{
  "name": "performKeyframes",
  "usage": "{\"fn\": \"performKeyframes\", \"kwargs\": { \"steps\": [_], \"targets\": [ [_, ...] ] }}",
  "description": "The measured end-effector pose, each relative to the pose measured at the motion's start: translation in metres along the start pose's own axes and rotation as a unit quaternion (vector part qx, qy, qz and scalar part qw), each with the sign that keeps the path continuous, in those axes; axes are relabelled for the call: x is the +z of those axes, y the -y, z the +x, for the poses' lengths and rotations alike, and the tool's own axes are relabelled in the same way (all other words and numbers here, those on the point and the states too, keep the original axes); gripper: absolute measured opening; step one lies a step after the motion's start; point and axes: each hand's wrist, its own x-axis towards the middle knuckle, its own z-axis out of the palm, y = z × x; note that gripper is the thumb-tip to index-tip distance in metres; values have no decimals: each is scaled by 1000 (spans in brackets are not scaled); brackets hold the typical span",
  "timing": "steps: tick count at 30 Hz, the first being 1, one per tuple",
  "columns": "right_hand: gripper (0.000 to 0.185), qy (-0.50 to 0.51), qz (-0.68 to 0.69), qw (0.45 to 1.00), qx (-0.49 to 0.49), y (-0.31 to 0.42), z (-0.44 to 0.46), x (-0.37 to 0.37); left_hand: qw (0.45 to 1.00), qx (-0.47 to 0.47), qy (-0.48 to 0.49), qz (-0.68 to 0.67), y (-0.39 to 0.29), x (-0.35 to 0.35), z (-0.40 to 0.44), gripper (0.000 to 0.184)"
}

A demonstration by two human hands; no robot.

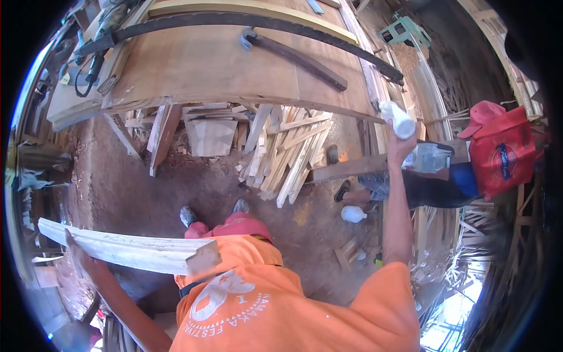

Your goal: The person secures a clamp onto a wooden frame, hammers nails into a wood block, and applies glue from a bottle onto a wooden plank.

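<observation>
My left hand [82, 258] grips a pale wooden board [135, 249] at my left side, the fingers wrapped round its lower edge. The board lies across the front of my body at waist height, with a notched end near my orange shirt. My right hand [402, 145] is stretched forward, closed round a white plastic bottle [399, 120] near the right corner of the workbench [205, 70]. On the bench lie a hammer [293, 58] with a dark wooden handle and a long dark toothed strip [246, 22].
A corded power tool [108, 29] sits at the bench's left end. Wood strips [293, 146] are piled beneath it. To the right is a person in a red top [504, 155] and pink cap. A white jug [353, 214] stands on the floor; a green machine [404, 30] is at the back.
</observation>
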Motion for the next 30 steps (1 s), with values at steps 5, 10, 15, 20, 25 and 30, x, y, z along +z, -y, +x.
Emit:
{"fn": "performKeyframes", "kwargs": {
  "steps": [5,10,15,20,25,30],
  "targets": [
    [49,52,15,997,-57,11,-2,-6,999,21,9,38,5,1,-4,81],
    [56,135,-8,977,-166,14,12,-10,995,66,29,69,20,-5,6,69],
    [49,264,-71,924,-267,-13,21,-33,982,149,82,80,29,-17,11,78],
    [38,338,-89,872,-343,-5,46,-36,993,98,38,54,29,-2,-1,71],
    [37,378,-98,839,-380,2,61,-23,984,123,57,113,38,-19,8,69],
    [33,380,-109,825,-405,-5,63,-31,986,126,40,103,34,-4,-21,69]
  ]
}}
